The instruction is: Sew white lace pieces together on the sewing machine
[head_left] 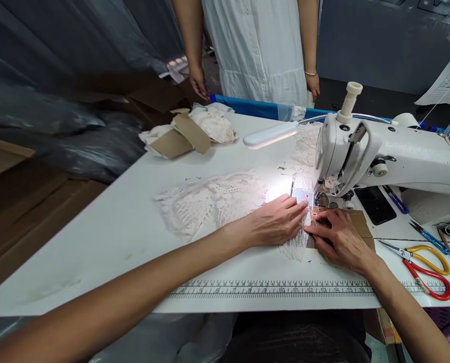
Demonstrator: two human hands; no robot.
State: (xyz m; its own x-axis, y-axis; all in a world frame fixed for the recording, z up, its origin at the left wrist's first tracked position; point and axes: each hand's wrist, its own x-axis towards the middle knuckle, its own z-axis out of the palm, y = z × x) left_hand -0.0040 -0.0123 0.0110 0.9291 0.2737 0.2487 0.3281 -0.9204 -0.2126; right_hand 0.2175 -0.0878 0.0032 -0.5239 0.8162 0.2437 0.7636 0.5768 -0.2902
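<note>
My left hand (280, 219) lies palm down on white lace fabric (240, 189), its fingers stretched toward the presser foot (316, 198) of a white sewing machine (414, 156). Just right of it, my right hand (336, 237) rests with fingers spread, its fingertips at the edge of a lace strip (295, 249). Under the right palm is a flat brown piece (363, 227), like cardboard. The lace runs below the needle area and on behind the machine head. My fingers partly cover the metal plate (298, 194) by the foot.
Scissors (408, 254) with red and yellow handles, blue thread snips (431, 237) and a black phone (374, 205) lie right. A lit lamp (270, 135) overhangs the table. Bundled lace (213, 123) sits at the back left. Across the table stands a person (255, 50). Cardboard boxes (32, 222) are left.
</note>
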